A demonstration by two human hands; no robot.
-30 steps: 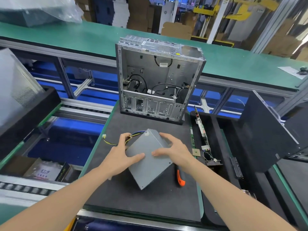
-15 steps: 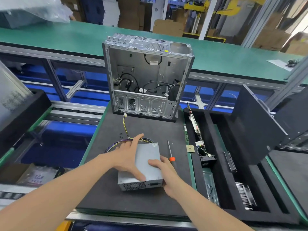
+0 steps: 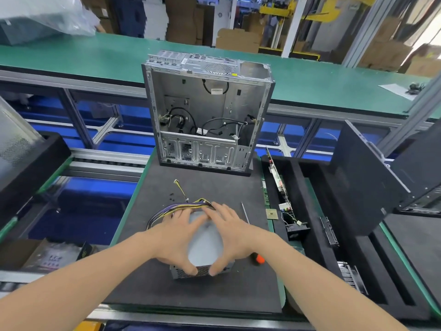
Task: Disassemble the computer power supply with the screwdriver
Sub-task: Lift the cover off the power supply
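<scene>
Two hands hold the power supply (image 3: pixel 205 244), which lies flat on the dark foam mat (image 3: pixel 214 295), toward its near edge and well apart from the opened computer case (image 3: pixel 207 115) standing upright at the far end. The left hand (image 3: pixel 177 237) and the right hand (image 3: pixel 232 237) lie side by side on the top cover. Their fingers are spread toward the far edge and their thumbs are hooked over the near edge onto the vented face, so the unit is clasped between them. The cable bundle (image 3: pixel 176 209) leaves the far side of the unit and loops to the left on the mat. The screwdriver (image 3: pixel 259 259) lies on the mat just beside the unit on the right, partly hidden by the right hand, with its orange handle nearest the person.

Step in hand, by judgement: positioning the housing for access to its cover screws; the tool is not yet taken up. The next move calls for the right hand to release the unit and grasp the screwdriver by the handle while the left hand steadies the housing. Screw locations cannot be made out.
</scene>
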